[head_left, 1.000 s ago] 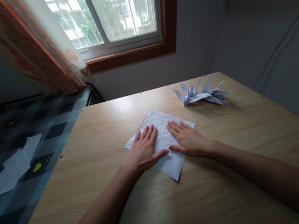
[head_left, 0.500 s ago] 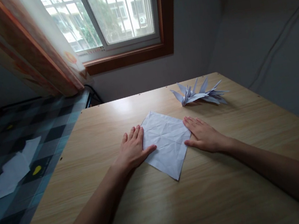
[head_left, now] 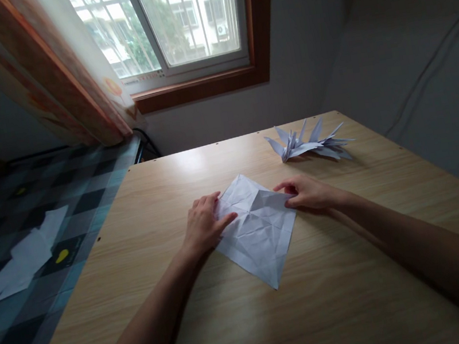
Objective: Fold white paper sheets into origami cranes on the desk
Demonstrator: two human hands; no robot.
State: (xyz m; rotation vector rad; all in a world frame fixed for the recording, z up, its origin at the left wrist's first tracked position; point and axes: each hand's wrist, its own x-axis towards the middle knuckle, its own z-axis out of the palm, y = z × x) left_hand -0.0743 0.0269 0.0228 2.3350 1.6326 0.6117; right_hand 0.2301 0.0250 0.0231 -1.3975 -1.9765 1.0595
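Observation:
A creased white square sheet of paper (head_left: pixel 261 236) lies on the wooden table between my hands, one corner pointing toward me. Fold lines cross near its middle, and its right part is slightly raised. My left hand (head_left: pixel 206 220) rests over the left corner, thumb stretched across the paper and apart from the fingers; it covers that corner. At the opposite side my right hand (head_left: pixel 306 192) is closed in a pinch on the right corner. Folded paper cranes (head_left: pixel 312 144), clustered together, stand beyond my right hand.
The wooden table (head_left: pixel 219 325) ends in front of a wall with a barred window (head_left: pixel 192 21). To the left, a checked cloth surface (head_left: pixel 81 201) carries loose white paper sheets (head_left: pixel 25 259). An orange curtain (head_left: pixel 64 64) hangs above it.
My right hand has gone from lying flat on the paper to pinching its right corner, lifting that side slightly. The left fingers have drawn in a little. The view has shifted slightly.

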